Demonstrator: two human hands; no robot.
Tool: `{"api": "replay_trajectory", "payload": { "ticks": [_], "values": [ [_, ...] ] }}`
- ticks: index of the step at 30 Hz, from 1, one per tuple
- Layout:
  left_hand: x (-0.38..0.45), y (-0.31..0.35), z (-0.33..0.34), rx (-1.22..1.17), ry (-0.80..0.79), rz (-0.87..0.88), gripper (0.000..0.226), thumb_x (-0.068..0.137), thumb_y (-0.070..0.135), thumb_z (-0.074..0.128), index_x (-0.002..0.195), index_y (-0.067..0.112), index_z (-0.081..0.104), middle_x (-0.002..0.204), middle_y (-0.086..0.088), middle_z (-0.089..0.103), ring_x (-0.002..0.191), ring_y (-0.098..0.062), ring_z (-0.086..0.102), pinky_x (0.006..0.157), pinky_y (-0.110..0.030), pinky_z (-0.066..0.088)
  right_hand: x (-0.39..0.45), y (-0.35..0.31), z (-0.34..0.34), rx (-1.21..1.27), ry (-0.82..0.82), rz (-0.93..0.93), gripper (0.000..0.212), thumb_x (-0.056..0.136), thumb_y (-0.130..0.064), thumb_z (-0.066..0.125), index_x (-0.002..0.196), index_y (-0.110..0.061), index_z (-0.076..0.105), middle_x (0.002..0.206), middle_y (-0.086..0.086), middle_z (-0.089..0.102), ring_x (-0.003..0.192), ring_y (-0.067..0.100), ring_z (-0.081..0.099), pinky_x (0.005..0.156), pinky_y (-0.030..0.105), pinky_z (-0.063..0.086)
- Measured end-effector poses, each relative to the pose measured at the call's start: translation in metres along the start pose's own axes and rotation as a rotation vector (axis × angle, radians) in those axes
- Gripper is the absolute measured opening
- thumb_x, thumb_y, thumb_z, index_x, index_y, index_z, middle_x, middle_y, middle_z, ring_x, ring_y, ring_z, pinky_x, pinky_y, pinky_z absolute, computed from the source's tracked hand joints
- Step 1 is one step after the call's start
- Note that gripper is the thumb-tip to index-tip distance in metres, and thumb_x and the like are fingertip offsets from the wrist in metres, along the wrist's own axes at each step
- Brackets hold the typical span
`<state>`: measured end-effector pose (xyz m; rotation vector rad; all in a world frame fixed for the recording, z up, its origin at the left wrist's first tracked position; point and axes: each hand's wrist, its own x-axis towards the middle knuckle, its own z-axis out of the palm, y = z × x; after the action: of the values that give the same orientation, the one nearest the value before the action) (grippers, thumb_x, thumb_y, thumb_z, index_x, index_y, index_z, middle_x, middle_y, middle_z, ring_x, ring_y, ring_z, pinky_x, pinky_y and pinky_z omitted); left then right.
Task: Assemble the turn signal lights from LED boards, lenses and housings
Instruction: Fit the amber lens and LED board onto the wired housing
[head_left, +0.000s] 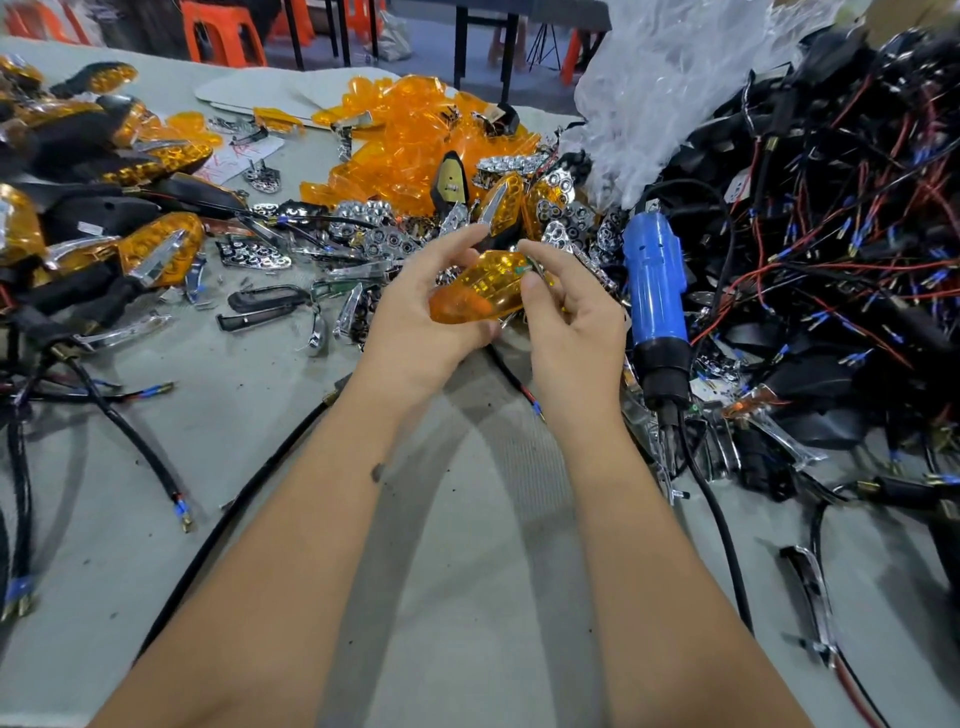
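Note:
An amber lens (475, 291) with a chrome reflector inside is held above the table's middle. My left hand (421, 322) grips its lower left side, index finger stretched past its top. My right hand (563, 306) pinches the lens's right end, where a small green LED board edge (522, 269) shows. A black wire (511, 376) hangs below the hands. Behind lie a heap of loose amber lenses (410, 140) and chrome reflectors (374, 228). Black housings with wires (831, 234) pile up at the right.
A blue electric screwdriver (655, 291) lies just right of my right hand, its cord trailing toward me. Assembled amber signal lights (161, 249) fill the left side. A crumpled clear plastic bag (675, 88) sits at the back. Cables (130, 436) cross the grey table.

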<state>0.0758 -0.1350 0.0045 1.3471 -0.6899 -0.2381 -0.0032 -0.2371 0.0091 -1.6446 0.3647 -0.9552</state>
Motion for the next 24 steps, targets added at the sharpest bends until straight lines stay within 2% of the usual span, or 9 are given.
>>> {"api": "replay_trajectory", "payload": {
  "ticks": [3, 6, 8, 10, 12, 16, 18, 20, 24],
  "values": [
    [-0.0006, 0.0025, -0.0017, -0.258, -0.064, -0.017, 0.067, 0.066, -0.011, 0.071, 0.116, 0.032, 0.066, 0.115, 0.007, 0.066, 0.1, -0.014, 0.064, 0.088, -0.028, 0.052, -0.0011, -0.0034, 0.0002, 0.09, 0.011, 0.054, 0.028, 0.098, -0.006, 0.054, 0.113, -0.02, 0.072, 0.107, -0.003, 0.072, 0.098, 0.002, 0.064, 0.087, 0.018, 0.05],
    [-0.0013, 0.0039, 0.0004, -0.404, -0.117, -0.067, 0.057, 0.068, -0.013, 0.067, 0.113, 0.021, 0.067, 0.114, -0.001, 0.067, 0.098, -0.013, 0.066, 0.087, -0.025, 0.053, -0.0014, -0.0045, 0.0003, 0.095, 0.001, 0.063, 0.027, 0.098, -0.006, 0.052, 0.114, -0.014, 0.073, 0.106, -0.004, 0.071, 0.098, 0.002, 0.064, 0.09, 0.025, 0.052],
    [-0.0019, 0.0033, 0.0022, -0.456, -0.138, -0.11, 0.054, 0.07, -0.014, 0.064, 0.114, 0.018, 0.066, 0.113, -0.004, 0.066, 0.098, -0.014, 0.066, 0.087, -0.025, 0.052, -0.0019, -0.0037, 0.0003, 0.106, -0.018, 0.044, 0.026, 0.099, -0.01, 0.051, 0.112, -0.015, 0.072, 0.103, -0.007, 0.071, 0.093, 0.002, 0.064, 0.085, 0.025, 0.052],
    [-0.0016, 0.0024, 0.0028, -0.491, -0.154, -0.134, 0.052, 0.075, -0.013, 0.061, 0.118, 0.016, 0.064, 0.111, -0.004, 0.066, 0.098, -0.016, 0.064, 0.089, -0.026, 0.052, -0.0023, -0.0023, 0.0001, 0.11, -0.035, 0.029, 0.025, 0.101, -0.016, 0.049, 0.111, -0.019, 0.072, 0.091, -0.011, 0.067, 0.076, -0.002, 0.058, 0.07, 0.016, 0.045],
    [-0.0006, 0.0014, 0.0023, -0.521, -0.153, -0.142, 0.049, 0.081, -0.014, 0.057, 0.121, 0.013, 0.062, 0.105, -0.004, 0.069, 0.096, -0.015, 0.064, 0.085, -0.024, 0.053, -0.0023, -0.0021, -0.0004, 0.11, -0.052, 0.015, 0.025, 0.103, -0.016, 0.048, 0.11, -0.019, 0.072, 0.083, -0.015, 0.064, 0.067, -0.005, 0.054, 0.063, 0.01, 0.039],
    [0.001, 0.0004, 0.0033, -0.459, -0.063, -0.166, 0.036, 0.089, -0.017, 0.049, 0.11, 0.007, 0.066, 0.092, -0.004, 0.071, 0.084, -0.014, 0.06, 0.073, -0.018, 0.051, 0.0002, -0.0039, 0.0007, 0.128, -0.074, 0.067, 0.02, 0.1, -0.011, 0.055, 0.107, -0.019, 0.072, 0.093, -0.008, 0.069, 0.083, 0.002, 0.062, 0.076, 0.021, 0.049],
    [0.001, -0.0004, 0.0042, -0.411, -0.003, -0.196, 0.032, 0.088, -0.017, 0.051, 0.101, 0.006, 0.07, 0.088, -0.007, 0.069, 0.079, -0.016, 0.053, 0.068, -0.017, 0.049, 0.0011, -0.0048, 0.0007, 0.14, -0.071, 0.099, 0.019, 0.097, -0.006, 0.059, 0.102, -0.021, 0.071, 0.089, -0.006, 0.068, 0.079, 0.001, 0.06, 0.074, 0.021, 0.049],
    [0.0013, -0.0019, 0.0046, -0.349, 0.045, -0.214, 0.032, 0.088, -0.015, 0.053, 0.094, 0.01, 0.074, 0.088, -0.007, 0.071, 0.082, -0.02, 0.056, 0.071, -0.019, 0.052, 0.0019, -0.0055, -0.0008, 0.17, -0.085, 0.125, 0.021, 0.094, -0.002, 0.062, 0.099, -0.019, 0.071, 0.09, -0.002, 0.07, 0.08, 0.002, 0.063, 0.075, 0.018, 0.051],
    [0.0011, -0.0026, 0.0044, -0.291, 0.022, -0.192, 0.034, 0.089, -0.012, 0.056, 0.093, 0.015, 0.076, 0.09, -0.002, 0.077, 0.084, -0.012, 0.071, 0.076, -0.022, 0.055, 0.003, -0.0072, -0.005, 0.242, -0.11, 0.159, 0.021, 0.093, -0.001, 0.063, 0.096, -0.019, 0.073, 0.09, 0.0, 0.072, 0.081, 0.002, 0.063, 0.075, 0.019, 0.05]
  ]
}}
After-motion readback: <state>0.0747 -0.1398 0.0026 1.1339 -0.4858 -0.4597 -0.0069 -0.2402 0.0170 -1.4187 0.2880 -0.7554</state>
